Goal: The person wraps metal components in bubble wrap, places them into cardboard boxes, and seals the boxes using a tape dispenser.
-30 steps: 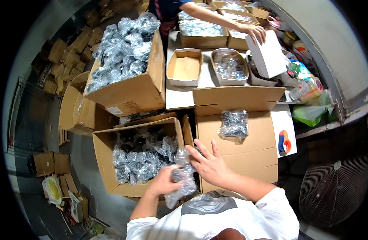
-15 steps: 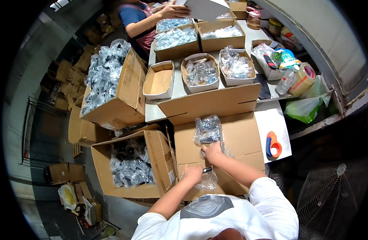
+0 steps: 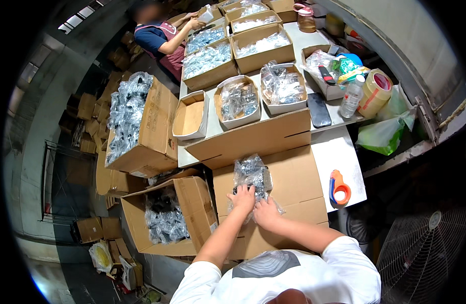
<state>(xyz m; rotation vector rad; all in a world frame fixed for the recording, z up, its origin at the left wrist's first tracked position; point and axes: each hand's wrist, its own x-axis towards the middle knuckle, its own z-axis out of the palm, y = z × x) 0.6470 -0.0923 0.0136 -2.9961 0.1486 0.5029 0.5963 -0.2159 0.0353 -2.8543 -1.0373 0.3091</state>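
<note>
A clear plastic bag of dark parts (image 3: 252, 178) is gripped by the left hand (image 3: 242, 197) and right hand (image 3: 266, 213) near the front edge of a closed cardboard box (image 3: 294, 177).

We find the scene evenly lit from overhead; the worktop (image 3: 339, 147) reads bright, the floor (image 3: 65, 283) at left dim. Clear plastic bags (image 3: 251, 175) show small glints. Fisheye bending is strong toward a black rim. A far person's face is blurred.
</note>
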